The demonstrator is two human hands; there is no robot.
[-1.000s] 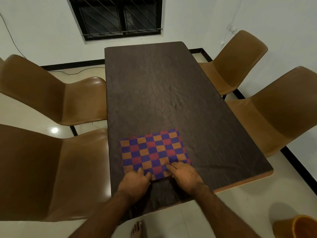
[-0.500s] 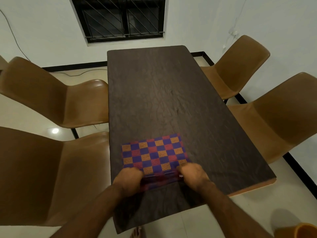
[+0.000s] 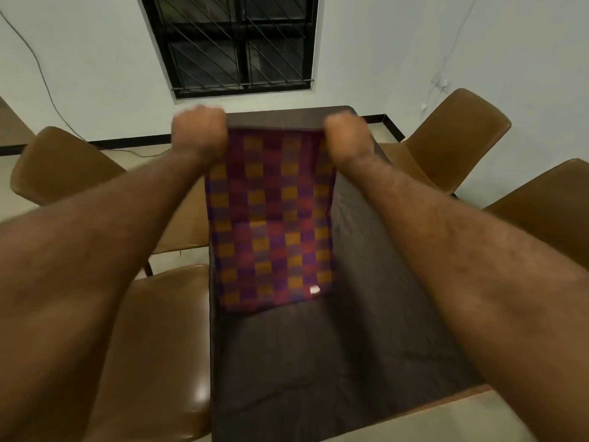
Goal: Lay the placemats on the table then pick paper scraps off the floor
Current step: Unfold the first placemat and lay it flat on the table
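On my feed I see a dark barred window (image 3: 236,43) set in a white wall (image 3: 366,43), a thin cable (image 3: 41,78) trailing down left of it, black skirting (image 3: 127,143) below, and brown chairs: far-left chair (image 3: 63,167), near-left chair (image 3: 159,346), far-right chair (image 3: 446,135), near-right chair (image 3: 541,212).

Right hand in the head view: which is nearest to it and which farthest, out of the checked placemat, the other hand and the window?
1. Checked placemat: the right hand grips its top right corner.
2. Left hand: across the placemat, gripping its top left corner.
3. Window: far back, beyond both hands.
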